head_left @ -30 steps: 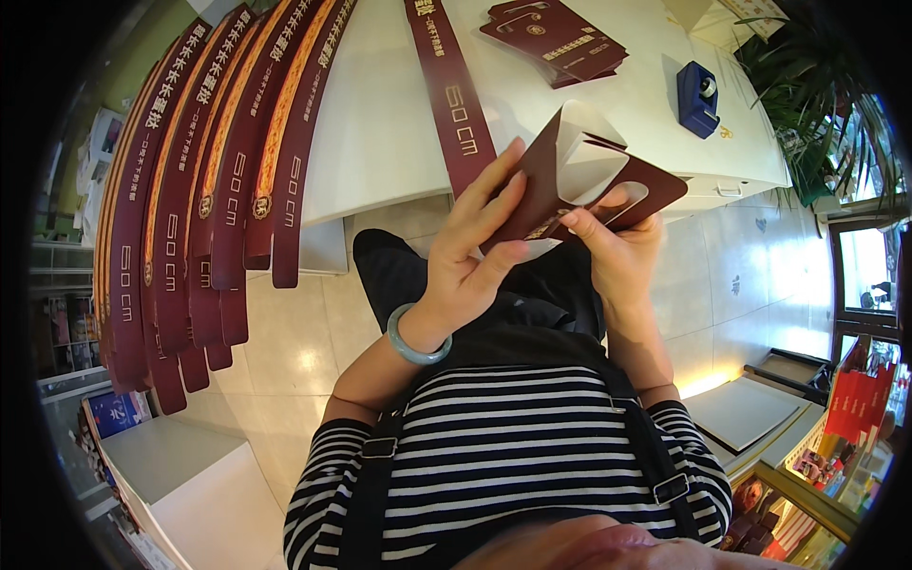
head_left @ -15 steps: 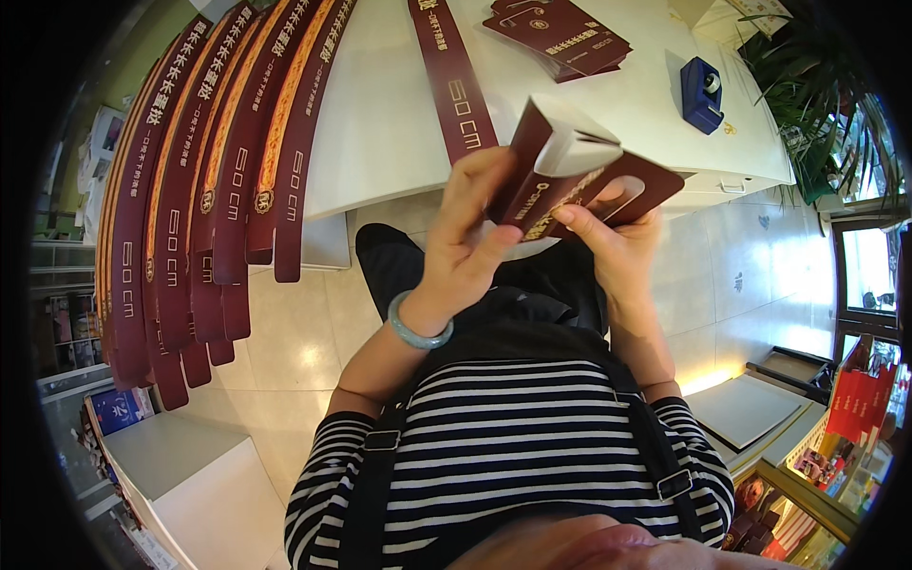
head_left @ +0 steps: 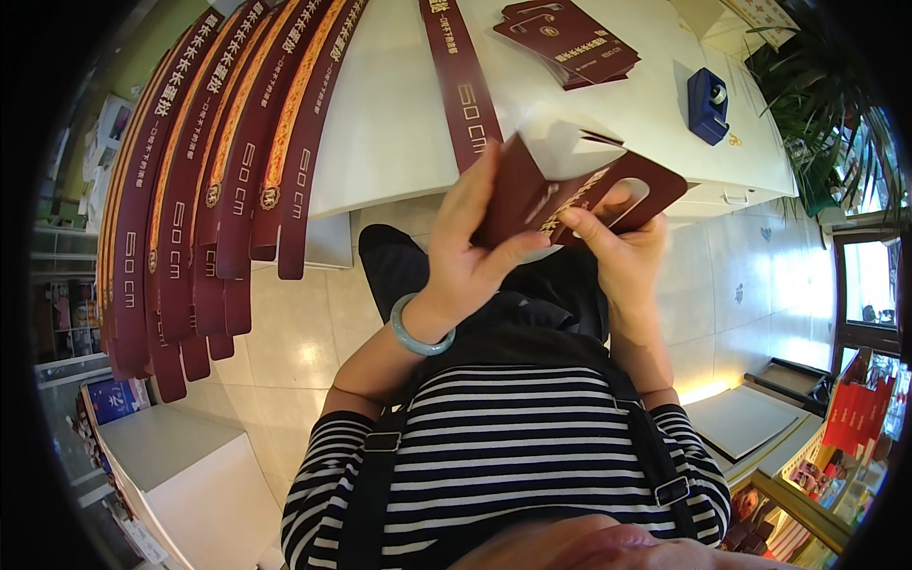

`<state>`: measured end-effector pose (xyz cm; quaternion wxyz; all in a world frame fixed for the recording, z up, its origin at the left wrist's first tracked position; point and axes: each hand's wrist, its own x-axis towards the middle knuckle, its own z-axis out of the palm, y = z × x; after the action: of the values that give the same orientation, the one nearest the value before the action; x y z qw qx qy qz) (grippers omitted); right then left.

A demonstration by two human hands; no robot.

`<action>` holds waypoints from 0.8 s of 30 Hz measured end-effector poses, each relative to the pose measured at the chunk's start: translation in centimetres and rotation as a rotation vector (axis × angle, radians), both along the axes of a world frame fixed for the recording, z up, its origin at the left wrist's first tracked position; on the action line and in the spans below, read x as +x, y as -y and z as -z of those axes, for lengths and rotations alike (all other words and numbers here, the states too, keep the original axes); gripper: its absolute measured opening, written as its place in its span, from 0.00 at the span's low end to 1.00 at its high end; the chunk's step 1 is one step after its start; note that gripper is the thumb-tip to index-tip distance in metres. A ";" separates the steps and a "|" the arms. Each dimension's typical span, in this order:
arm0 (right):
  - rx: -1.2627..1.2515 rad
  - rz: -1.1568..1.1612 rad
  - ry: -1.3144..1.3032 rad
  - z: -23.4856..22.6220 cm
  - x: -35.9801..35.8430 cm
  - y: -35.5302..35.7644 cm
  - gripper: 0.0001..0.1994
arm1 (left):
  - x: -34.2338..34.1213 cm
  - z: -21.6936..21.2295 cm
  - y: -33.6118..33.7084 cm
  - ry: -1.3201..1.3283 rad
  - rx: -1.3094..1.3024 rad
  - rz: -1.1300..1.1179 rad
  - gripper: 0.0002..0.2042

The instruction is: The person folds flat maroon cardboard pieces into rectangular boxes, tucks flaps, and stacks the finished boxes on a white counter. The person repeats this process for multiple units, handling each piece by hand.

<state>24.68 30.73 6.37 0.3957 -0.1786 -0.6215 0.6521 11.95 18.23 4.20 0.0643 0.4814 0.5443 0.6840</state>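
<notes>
Between my hands is a maroon cardboard carton (head_left: 594,201) with a white inside, gold printing and an oval cut-out at its right end. Its panels stand partly spread, so a white hollow shows at the top. My left hand (head_left: 470,228) grips the carton's left side, fingers behind the panel and thumb along its lower edge. On the right, my right hand (head_left: 622,247) pinches the carton with the thumb on its printed face; fingers show through the cut-out. Beyond them, a stack of flat maroon cartons (head_left: 579,47) with similar cut-outs lies on the white table (head_left: 380,142).
Several long maroon printed cardboard strips (head_left: 223,161) overhang the table's left edge. One more long strip (head_left: 459,85) lies near the middle. A blue tape dispenser (head_left: 707,106) stands at the right, by a small yellow item (head_left: 734,140). A white cabinet (head_left: 190,465) is at lower left.
The carton has been spread wider, its left panel swung outward to the left. My left hand's fingers have straightened along that panel; my right hand keeps its pinch.
</notes>
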 end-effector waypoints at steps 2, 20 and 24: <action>0.021 -0.051 -0.008 0.0 0.0 0.0 0.07 | 0.1 0.0 -0.3 -0.156 0.021 0.014 0.39; -0.100 -0.160 -0.134 0.3 -1.0 0.2 0.28 | -1.1 -1.5 -0.4 0.532 0.164 0.086 0.12; -0.259 -0.193 -0.114 2.7 -1.1 1.4 0.24 | -0.1 -1.1 -1.7 0.686 0.300 0.016 0.12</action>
<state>23.55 29.30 3.65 0.3394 -0.1302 -0.5230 0.7709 11.86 19.93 5.32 0.1768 0.2328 0.3810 0.8772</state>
